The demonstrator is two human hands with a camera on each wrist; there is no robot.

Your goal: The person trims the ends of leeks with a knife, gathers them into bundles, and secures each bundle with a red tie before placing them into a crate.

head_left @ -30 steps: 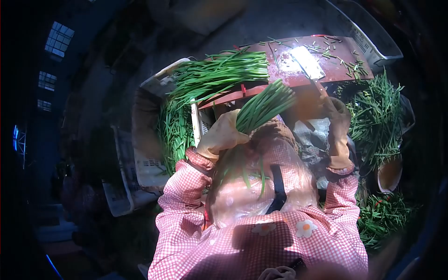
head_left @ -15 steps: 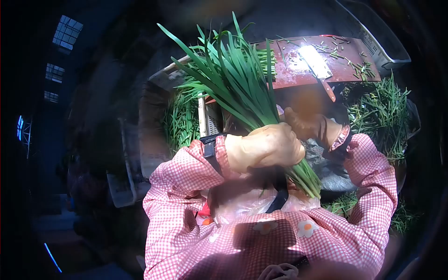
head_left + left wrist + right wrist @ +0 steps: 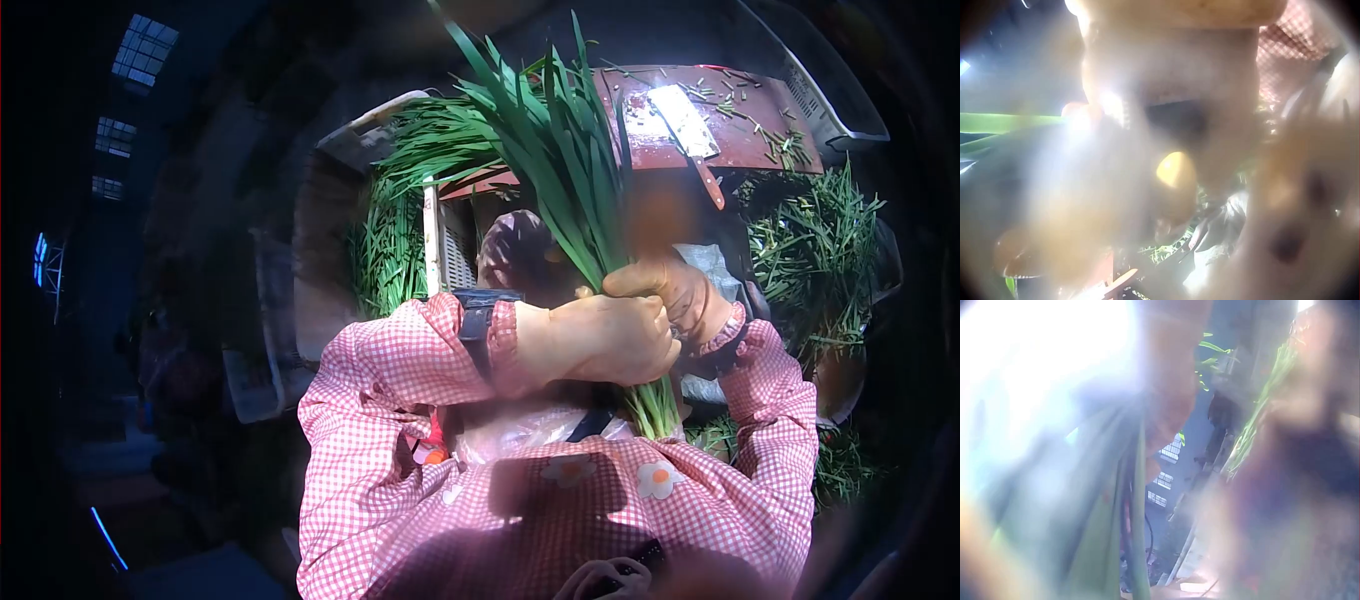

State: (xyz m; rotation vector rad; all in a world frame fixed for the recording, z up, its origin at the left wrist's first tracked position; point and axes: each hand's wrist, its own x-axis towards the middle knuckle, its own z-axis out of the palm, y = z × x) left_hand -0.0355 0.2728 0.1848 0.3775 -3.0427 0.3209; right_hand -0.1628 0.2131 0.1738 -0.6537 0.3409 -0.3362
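Observation:
A bunch of garlic chives (image 3: 570,170) stands nearly upright before the person's chest, leaves at the top and pale stalk ends below. My gloved left hand (image 3: 600,340) grips it around the lower stalks. Just above and to the right, my gloved right hand (image 3: 675,295) holds the same bunch, its thumb laid across the leaves. The right fingers are partly hidden behind the left hand. In the right wrist view blurred chive leaves (image 3: 1104,531) run close by the hand. A cleaver (image 3: 685,122) lies on the red board (image 3: 640,80), apart from both hands.
More chives (image 3: 440,140) lie at the board's left end. Cut stalk pieces (image 3: 785,148) are scattered on its right. Loose greens fill a crate (image 3: 432,235) at left and form a heap (image 3: 815,250) at right. Another pale crate (image 3: 850,130) stands at the far right.
The bunch has swung from lying sideways, cut ends toward the board, to leaves up. My right hand has left the cleaver's handle and come across to the bunch.

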